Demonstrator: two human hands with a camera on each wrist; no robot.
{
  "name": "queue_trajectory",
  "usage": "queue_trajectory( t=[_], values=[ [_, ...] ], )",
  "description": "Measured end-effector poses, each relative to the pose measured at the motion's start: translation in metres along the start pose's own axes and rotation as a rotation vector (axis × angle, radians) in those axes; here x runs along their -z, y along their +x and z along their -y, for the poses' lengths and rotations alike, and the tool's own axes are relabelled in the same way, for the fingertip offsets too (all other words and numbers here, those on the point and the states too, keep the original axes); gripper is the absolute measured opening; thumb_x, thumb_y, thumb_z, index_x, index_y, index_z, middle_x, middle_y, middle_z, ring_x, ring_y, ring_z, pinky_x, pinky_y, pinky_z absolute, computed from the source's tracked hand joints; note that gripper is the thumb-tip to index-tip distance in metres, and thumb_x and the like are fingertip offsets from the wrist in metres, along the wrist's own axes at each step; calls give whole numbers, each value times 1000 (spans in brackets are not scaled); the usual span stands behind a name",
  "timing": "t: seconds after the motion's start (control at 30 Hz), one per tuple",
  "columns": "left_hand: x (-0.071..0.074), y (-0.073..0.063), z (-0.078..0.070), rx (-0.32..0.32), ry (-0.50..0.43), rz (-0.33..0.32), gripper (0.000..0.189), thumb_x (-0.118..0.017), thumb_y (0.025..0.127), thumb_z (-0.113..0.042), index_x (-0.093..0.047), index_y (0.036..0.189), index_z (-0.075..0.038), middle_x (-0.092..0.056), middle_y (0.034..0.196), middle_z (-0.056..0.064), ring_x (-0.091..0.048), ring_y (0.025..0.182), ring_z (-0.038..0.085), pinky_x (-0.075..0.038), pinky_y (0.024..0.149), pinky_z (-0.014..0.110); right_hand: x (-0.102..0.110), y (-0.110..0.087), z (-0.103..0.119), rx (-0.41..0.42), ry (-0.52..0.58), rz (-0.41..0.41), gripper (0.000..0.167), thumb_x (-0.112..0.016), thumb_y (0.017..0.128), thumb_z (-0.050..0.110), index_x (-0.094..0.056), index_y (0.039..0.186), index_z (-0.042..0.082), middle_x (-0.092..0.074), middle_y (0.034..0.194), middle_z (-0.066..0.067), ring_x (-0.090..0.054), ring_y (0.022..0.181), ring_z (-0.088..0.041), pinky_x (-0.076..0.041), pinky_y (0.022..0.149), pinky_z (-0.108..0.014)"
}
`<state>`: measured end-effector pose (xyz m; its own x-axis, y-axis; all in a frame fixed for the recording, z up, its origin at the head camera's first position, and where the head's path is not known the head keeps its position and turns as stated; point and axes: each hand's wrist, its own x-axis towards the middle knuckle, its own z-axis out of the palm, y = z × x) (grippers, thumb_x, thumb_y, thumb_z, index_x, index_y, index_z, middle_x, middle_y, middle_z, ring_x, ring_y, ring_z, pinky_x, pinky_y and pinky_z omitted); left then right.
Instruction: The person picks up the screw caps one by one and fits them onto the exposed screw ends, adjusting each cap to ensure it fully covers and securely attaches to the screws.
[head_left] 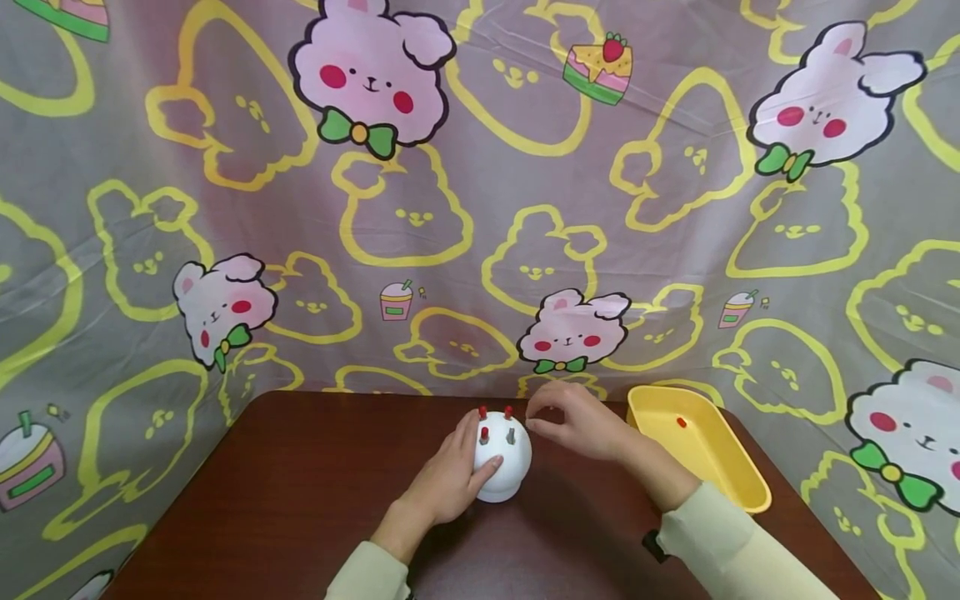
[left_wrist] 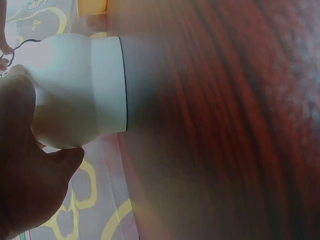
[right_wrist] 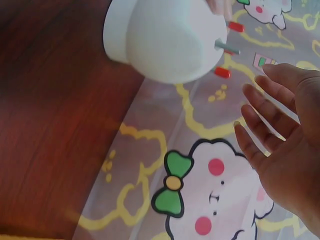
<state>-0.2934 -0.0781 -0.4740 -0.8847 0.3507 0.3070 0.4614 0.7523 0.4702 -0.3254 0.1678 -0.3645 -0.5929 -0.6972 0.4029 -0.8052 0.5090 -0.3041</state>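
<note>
A white rounded body (head_left: pixel 504 473) stands on the table on a flatter base. Several small metal levers stick out of its top. Three carry red caps (head_left: pixel 484 432), and one lever (right_wrist: pixel 227 47) is bare grey metal. My left hand (head_left: pixel 452 473) holds the white body from the left, thumb across its front and fingers around its far side. Just right of the levers is my right hand (head_left: pixel 573 421), apart from them. Its fingers (right_wrist: pixel 270 107) are loosely bent with nothing between them in the right wrist view.
At the right of the brown table (head_left: pixel 315 467) stands a yellow tray (head_left: pixel 738 454) with one small red cap (head_left: pixel 681 422) in it. A patterned cloth (head_left: pixel 465 183) hangs behind and at both sides of the table.
</note>
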Motion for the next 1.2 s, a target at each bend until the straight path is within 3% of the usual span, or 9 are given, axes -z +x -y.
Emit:
queue_trajectory(
  t=[0.3, 0.8, 1.2],
  values=[
    [0, -1, -2, -8, 0, -9, 85, -45, 105, -58, -20, 161, 1, -24, 166, 18, -36, 146, 37, -37, 116, 50, 13, -7, -10, -15, -85, -15, 5, -78, 91, 17, -75, 95, 18, -70, 92, 12, -62, 91, -14, -50, 87, -41],
    [2, 0, -1, -8, 7, -2, 88, -45, 104, -60, -19, 161, 2, -23, 167, 18, -35, 147, 36, -37, 116, 51, 29, -17, -34, -69, -157, -3, 6, -78, 91, 16, -77, 96, 13, -72, 92, 8, -65, 90, -17, -55, 84, -42],
    [1, -1, 0, 18, 10, 26, 90, -44, 103, -63, -17, 162, -1, -21, 168, 16, -32, 149, 34, -35, 117, 49, 41, -26, -59, -191, -148, -35, 5, -78, 90, 13, -78, 95, 12, -72, 91, 1, -66, 85, -24, -56, 77, -43]
  ],
)
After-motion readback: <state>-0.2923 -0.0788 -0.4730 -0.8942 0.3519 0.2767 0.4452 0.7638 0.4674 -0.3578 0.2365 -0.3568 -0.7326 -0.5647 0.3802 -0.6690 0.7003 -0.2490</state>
